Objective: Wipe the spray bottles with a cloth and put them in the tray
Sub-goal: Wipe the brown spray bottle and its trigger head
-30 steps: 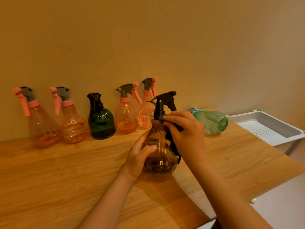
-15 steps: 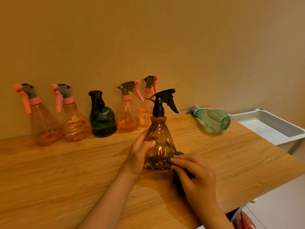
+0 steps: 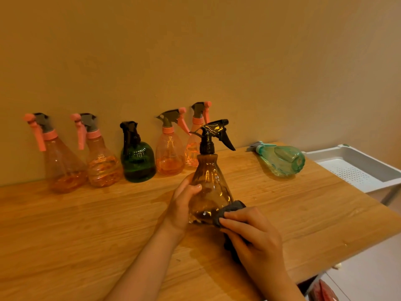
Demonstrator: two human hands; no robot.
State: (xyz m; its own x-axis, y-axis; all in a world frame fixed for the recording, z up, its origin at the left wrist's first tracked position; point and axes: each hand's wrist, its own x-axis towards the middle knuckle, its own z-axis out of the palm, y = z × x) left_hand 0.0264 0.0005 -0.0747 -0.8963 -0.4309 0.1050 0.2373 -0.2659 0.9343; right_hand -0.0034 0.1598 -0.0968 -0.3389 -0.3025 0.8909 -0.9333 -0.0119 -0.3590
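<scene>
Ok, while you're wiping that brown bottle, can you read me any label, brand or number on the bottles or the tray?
No readable text anywhere in this view.
Dark green bottle: faint raised marks on its front, too small and blurred to read.
Brown bottle, gripped by the left hand and wiped with the cloth in the right hand: no label visible.
White tray: no markings visible.

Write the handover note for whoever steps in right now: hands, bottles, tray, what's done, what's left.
Left hand: grips the brown bottle, upright on the table.
Right hand: presses the dark cloth against that bottle's base.
Against the wall: four pink bottles and a green one, all upright.
Teal bottle lies on its side near the tray.
Done: no bottle in the tray yet.
Left: finish this wipe, tray it, then the other six.
</scene>
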